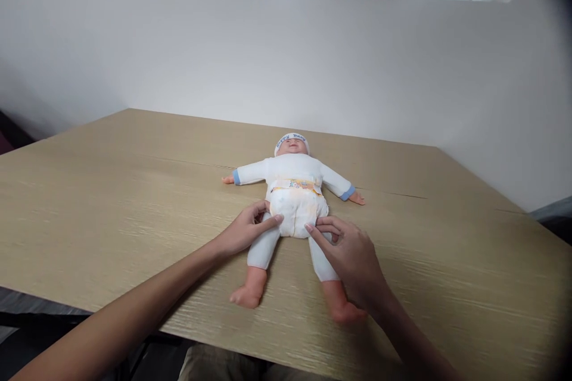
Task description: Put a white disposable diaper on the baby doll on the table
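A baby doll (pixel 292 165) in a white suit with blue cuffs lies on its back, arms spread, feet toward me. Around its hips sits a white diaper (pixel 292 208) with a printed band across the waist. My left hand (pixel 245 227) is at the diaper's left leg edge, thumb on the front and fingers behind the side. At the right leg edge, my right hand (pixel 346 244) pinches the diaper's border between thumb and fingers. The diaper's back is hidden under the doll.
The doll rests on a wide wood-grain table (pixel 134 202) with a thin seam across it. A pale partition (pixel 268 59) rises behind the far edge. The table's front edge is close to my lap.
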{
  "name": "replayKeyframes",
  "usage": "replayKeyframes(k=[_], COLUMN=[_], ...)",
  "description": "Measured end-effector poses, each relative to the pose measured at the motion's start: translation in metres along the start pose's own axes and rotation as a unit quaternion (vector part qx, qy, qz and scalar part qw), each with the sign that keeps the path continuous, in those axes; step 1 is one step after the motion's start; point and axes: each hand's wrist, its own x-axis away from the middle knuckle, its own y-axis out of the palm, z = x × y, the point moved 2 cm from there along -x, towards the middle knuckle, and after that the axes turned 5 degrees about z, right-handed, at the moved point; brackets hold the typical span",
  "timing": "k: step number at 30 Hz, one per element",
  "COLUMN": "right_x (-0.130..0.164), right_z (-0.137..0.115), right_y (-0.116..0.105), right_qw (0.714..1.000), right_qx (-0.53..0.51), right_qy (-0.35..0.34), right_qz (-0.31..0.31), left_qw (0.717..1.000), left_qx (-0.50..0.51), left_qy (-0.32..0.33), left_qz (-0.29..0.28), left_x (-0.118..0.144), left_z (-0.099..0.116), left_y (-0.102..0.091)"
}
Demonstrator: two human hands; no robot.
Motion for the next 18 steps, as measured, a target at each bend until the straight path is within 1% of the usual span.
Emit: replayKeyframes(k=[2,4,7,11,13,16,18], right_x=[0.001,0.002,0.003,-0.001,-0.003,-0.005,-0.005], right_z=[-0.001,-0.002,-0.001,0.009,0.014,0.019,0.02], right_y=[0.002,0.008,0.017,0.024,0.025,0.027,0.027], right_qw=[1.0,0.999,0.998,0.998,0.996,0.994,0.995], right_qx=[0.009,0.013,0.005,-0.055,-0.08,-0.099,-0.096], right_qy=[-0.011,-0.037,-0.061,-0.024,-0.009,-0.005,-0.001], right_qz=[-0.018,-0.03,-0.026,-0.016,-0.022,-0.036,-0.029], left_qw=[1.0,1.0,1.0,1.0,0.998,0.992,0.99], left_qx=[-0.009,-0.011,-0.006,-0.019,-0.057,-0.114,-0.118], left_qy=[0.005,0.007,0.005,0.011,0.028,0.06,0.078], left_qz=[-0.004,-0.01,-0.015,-0.015,-0.003,0.012,0.009], left_x=[0.0,0.0,-0.001,-0.001,-0.001,-0.002,-0.004], left_z=[0.002,0.003,0.003,0.004,0.005,0.008,0.01], left_y=[0.001,0.001,0.002,0.002,0.003,0.005,0.007])
